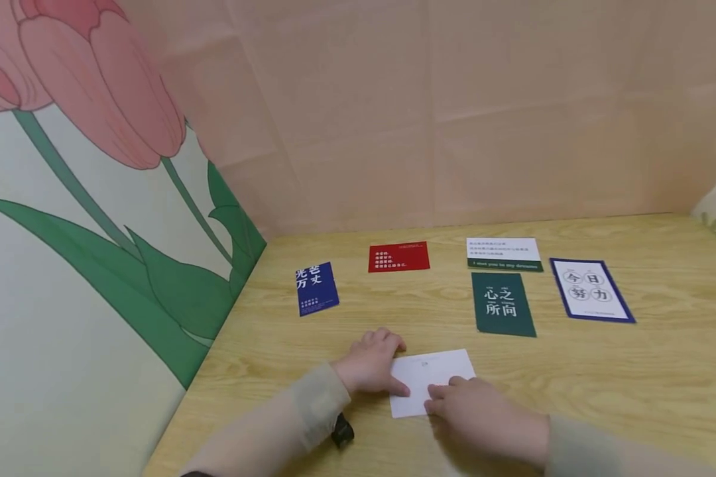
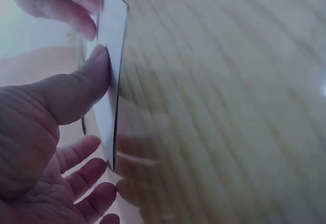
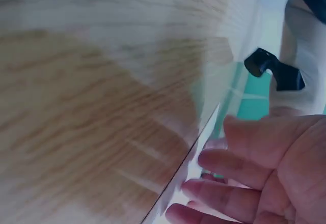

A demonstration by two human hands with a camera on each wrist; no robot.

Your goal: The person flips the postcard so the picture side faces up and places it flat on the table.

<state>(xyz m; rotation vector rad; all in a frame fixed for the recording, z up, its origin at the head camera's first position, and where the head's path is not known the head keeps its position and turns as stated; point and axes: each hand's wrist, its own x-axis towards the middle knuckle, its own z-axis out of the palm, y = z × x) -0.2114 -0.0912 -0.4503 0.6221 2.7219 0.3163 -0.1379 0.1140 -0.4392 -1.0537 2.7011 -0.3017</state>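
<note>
A white card (image 1: 431,371) with faint small print near its top edge lies before me on the wood-grain table (image 1: 262,397). My left hand (image 1: 370,364) rests at its left side, thumb on the card's face and the other fingers spread past the edge. In the left wrist view that thumb (image 2: 91,81) presses the card (image 2: 113,25), while the fingers stay loosely extended. From the right, my right hand (image 1: 489,414) touches the card's lower right part with its fingertips. The right wrist view shows those fingers (image 3: 229,198) loosely straight along the card's edge.
Farther back lie several printed cards: a blue one (image 1: 317,289), a red one (image 1: 399,256), a white one with a green strip (image 1: 504,252), a green one (image 1: 504,305) and a blue-bordered white one (image 1: 593,289). A pink cloth (image 1: 358,132) hangs behind; a tulip-patterned panel (image 1: 95,232) stands left.
</note>
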